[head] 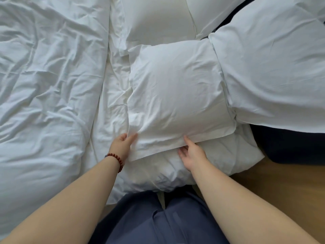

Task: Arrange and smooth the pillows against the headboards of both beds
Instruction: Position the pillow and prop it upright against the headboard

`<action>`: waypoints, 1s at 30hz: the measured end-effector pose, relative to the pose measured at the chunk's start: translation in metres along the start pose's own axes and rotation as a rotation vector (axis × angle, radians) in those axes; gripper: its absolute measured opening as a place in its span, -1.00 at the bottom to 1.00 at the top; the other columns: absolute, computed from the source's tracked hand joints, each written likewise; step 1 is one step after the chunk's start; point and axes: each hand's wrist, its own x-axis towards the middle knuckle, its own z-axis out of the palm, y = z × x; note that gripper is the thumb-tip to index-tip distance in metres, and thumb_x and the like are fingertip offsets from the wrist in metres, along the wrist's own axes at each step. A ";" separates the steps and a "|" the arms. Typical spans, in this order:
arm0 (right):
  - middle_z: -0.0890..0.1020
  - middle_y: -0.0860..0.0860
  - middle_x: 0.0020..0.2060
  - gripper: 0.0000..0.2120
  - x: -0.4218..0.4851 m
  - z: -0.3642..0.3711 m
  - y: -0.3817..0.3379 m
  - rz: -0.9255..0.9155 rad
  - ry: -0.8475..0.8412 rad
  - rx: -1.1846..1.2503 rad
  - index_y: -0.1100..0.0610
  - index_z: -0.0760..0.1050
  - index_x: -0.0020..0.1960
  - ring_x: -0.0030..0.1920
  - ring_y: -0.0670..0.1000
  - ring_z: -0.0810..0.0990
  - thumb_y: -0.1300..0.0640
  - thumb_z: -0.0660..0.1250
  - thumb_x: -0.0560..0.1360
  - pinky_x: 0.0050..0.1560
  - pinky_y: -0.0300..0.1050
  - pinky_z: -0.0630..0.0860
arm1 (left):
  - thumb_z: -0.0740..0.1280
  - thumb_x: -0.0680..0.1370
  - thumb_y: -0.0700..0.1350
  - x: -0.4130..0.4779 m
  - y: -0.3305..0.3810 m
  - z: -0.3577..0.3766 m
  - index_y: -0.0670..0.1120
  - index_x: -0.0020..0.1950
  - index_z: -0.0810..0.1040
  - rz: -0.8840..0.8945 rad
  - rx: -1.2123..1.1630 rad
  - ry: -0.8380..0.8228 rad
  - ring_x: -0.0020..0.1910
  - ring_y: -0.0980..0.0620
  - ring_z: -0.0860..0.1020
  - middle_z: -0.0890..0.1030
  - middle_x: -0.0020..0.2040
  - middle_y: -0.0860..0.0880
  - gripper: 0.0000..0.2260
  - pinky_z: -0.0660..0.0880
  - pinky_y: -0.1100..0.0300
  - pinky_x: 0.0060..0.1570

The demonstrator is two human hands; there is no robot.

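Observation:
A white square pillow (177, 95) lies in the middle, on top of another white pillow (175, 171) at the bed's near edge. My left hand (122, 144) grips the top pillow's near left corner, thumb on top of the flange. My right hand (191, 153) pinches the flat border along its near edge, fingers tucked under the fabric. A third pillow (158, 20) rests farther back, and a large one (274, 67) lies to the right, overlapping the top pillow's right side.
A crumpled white duvet (45, 88) covers the bed on the left. Wooden floor (281, 187) shows at the lower right, beside a dark bed base (288, 147). My blue trousers (158, 221) press against the bed edge.

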 end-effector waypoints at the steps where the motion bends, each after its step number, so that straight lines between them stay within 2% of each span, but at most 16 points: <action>1: 0.64 0.09 0.07 -0.70 0.001 0.004 0.001 0.023 -0.028 0.072 0.13 0.51 0.19 0.05 0.05 0.61 0.14 0.46 0.49 -0.02 -0.05 0.56 | 0.43 0.49 0.12 -0.002 -0.002 -0.002 0.00 0.05 0.63 -0.048 0.036 -0.024 -0.08 -0.05 0.64 0.70 -0.04 -0.02 -0.76 0.58 0.00 -0.05; 3: 0.65 0.10 0.02 -0.77 0.000 0.005 0.004 0.005 -0.020 0.108 0.15 0.54 0.14 0.01 0.07 0.63 0.20 0.44 0.50 0.05 -0.01 0.57 | 0.44 0.51 0.03 -0.005 -0.010 -0.007 -0.10 0.07 0.61 -0.110 0.017 -0.029 -0.11 -0.04 0.64 0.68 -0.05 -0.06 -0.76 0.62 0.05 -0.09; 6: 0.65 0.12 -0.06 -0.91 -0.006 -0.015 0.015 -0.065 0.095 -0.035 0.17 0.52 -0.08 -0.10 0.05 0.63 0.21 0.43 0.51 0.02 -0.04 0.60 | 0.38 0.57 -0.11 -0.016 -0.016 -0.007 -0.16 0.06 0.60 -0.111 -0.013 0.007 -0.20 0.04 0.62 0.66 -0.10 -0.06 -0.86 0.56 0.26 -0.33; 7: 0.64 0.11 -0.08 -0.92 -0.008 -0.021 0.015 -0.059 0.085 -0.034 0.17 0.50 -0.08 -0.10 0.04 0.62 0.21 0.40 0.53 -0.04 -0.08 0.59 | 0.37 0.57 -0.11 -0.018 -0.015 -0.004 -0.15 0.08 0.59 -0.121 -0.017 0.026 -0.15 0.03 0.62 0.66 -0.05 -0.07 -0.85 0.56 0.25 -0.32; 9: 0.63 0.07 -0.09 -0.96 -0.010 -0.031 0.010 -0.024 0.041 0.036 0.14 0.51 0.00 -0.06 0.03 0.62 0.18 0.34 0.57 -0.11 -0.14 0.53 | 0.36 0.57 -0.09 -0.018 -0.014 -0.001 -0.16 0.14 0.57 -0.150 -0.100 0.025 -0.04 0.00 0.61 0.64 0.06 -0.08 -0.80 0.59 0.15 -0.15; 12: 0.65 0.01 0.02 -0.71 0.001 -0.037 -0.016 -0.042 0.011 0.123 0.09 0.51 0.25 0.01 0.00 0.61 0.08 0.37 0.55 -0.09 -0.13 0.52 | 0.50 0.45 0.03 -0.019 -0.013 0.004 -0.11 0.25 0.51 -0.265 -0.279 -0.068 0.16 -0.03 0.56 0.55 0.24 -0.03 -0.56 0.54 -0.03 0.16; 13: 0.64 0.02 0.06 -0.65 0.004 -0.036 -0.026 -0.055 0.013 0.162 0.09 0.50 0.29 0.04 0.02 0.61 0.05 0.40 0.53 -0.06 -0.11 0.53 | 0.52 0.43 0.02 -0.021 -0.014 0.007 -0.08 0.26 0.50 -0.295 -0.310 -0.081 0.21 -0.03 0.54 0.54 0.26 0.00 -0.54 0.54 -0.04 0.17; 15: 0.64 0.07 0.09 -0.61 0.009 -0.033 -0.041 -0.056 0.022 0.207 0.12 0.50 0.28 0.05 0.06 0.62 0.06 0.44 0.50 -0.05 -0.05 0.57 | 0.48 0.48 -0.10 -0.025 -0.016 0.015 -0.10 0.24 0.52 -0.304 -0.366 -0.065 0.18 -0.05 0.59 0.61 0.19 -0.03 -0.64 0.58 -0.01 0.08; 17: 0.65 0.11 0.03 -0.68 0.008 -0.033 -0.050 -0.069 0.050 0.204 0.15 0.53 0.21 0.00 0.10 0.65 0.12 0.45 0.49 -0.13 -0.01 0.61 | 0.46 0.51 -0.14 -0.025 -0.020 0.023 -0.17 0.28 0.51 -0.276 -0.348 0.038 0.06 -0.06 0.62 0.63 0.14 -0.08 -0.63 0.60 0.04 -0.03; 19: 0.67 0.13 0.01 -0.75 0.009 -0.041 -0.049 -0.127 0.140 0.156 0.18 0.55 0.17 -0.05 0.11 0.66 0.19 0.44 0.50 -0.21 -0.01 0.63 | 0.45 0.51 -0.10 -0.025 -0.021 0.023 -0.18 0.30 0.49 -0.241 -0.268 0.227 -0.02 0.00 0.58 0.57 0.16 -0.08 -0.60 0.59 0.10 -0.02; 22: 0.66 0.11 -0.04 -0.76 0.009 -0.060 -0.038 -0.142 0.142 0.128 0.22 0.54 0.20 -0.09 0.05 0.66 0.18 0.36 0.56 -0.16 -0.12 0.61 | 0.39 0.54 -0.03 -0.029 -0.021 0.022 -0.14 0.11 0.60 -0.153 -0.068 0.404 -0.08 0.00 0.55 0.60 0.03 -0.06 -0.77 0.57 0.06 0.03; 23: 0.66 0.08 -0.04 -0.77 0.008 -0.066 -0.038 -0.145 0.140 0.102 0.18 0.53 0.21 -0.05 0.04 0.66 0.15 0.36 0.57 -0.09 -0.12 0.60 | 0.36 0.55 0.00 -0.033 -0.020 0.025 -0.10 0.12 0.59 -0.101 0.010 0.419 -0.05 -0.01 0.56 0.61 0.04 -0.06 -0.77 0.55 0.05 0.05; 25: 0.64 -0.01 0.05 -0.73 0.013 -0.075 -0.047 -0.202 0.144 0.018 0.03 0.50 0.20 0.07 0.01 0.62 0.07 0.42 0.52 0.10 -0.06 0.57 | 0.33 0.56 0.05 -0.040 -0.017 0.037 -0.04 0.40 0.40 -0.019 0.130 0.376 0.20 -0.05 0.52 0.52 0.31 -0.07 -0.56 0.48 0.03 0.18; 26: 0.63 -0.05 0.09 -0.68 0.015 -0.077 -0.057 -0.241 0.129 -0.009 -0.04 0.49 0.20 0.10 -0.01 0.60 0.04 0.45 0.49 0.16 -0.04 0.55 | 0.34 0.56 0.07 -0.044 -0.015 0.045 0.01 0.52 0.21 0.013 0.178 0.335 0.37 -0.07 0.41 0.36 0.46 -0.07 -0.42 0.41 -0.01 0.30; 28: 0.64 -0.06 0.12 -0.58 0.019 -0.078 -0.081 -0.286 0.079 -0.015 -0.05 0.49 0.23 0.10 -0.02 0.62 0.02 0.52 0.42 0.18 -0.02 0.55 | 0.33 0.57 0.07 -0.053 -0.008 0.067 0.08 0.59 -0.05 0.095 0.292 0.288 0.54 -0.05 0.14 0.07 0.59 -0.03 -0.27 0.20 -0.06 0.47; 30: 0.67 0.00 0.10 -0.50 0.024 -0.076 -0.104 -0.296 0.062 -0.021 0.02 0.54 0.19 0.08 0.02 0.65 -0.03 0.58 0.31 0.17 0.02 0.57 | 0.31 0.58 0.06 -0.062 -0.002 0.094 0.06 0.60 -0.12 0.187 0.404 0.253 0.58 0.00 -0.03 -0.06 0.61 -0.01 -0.25 0.03 -0.03 0.53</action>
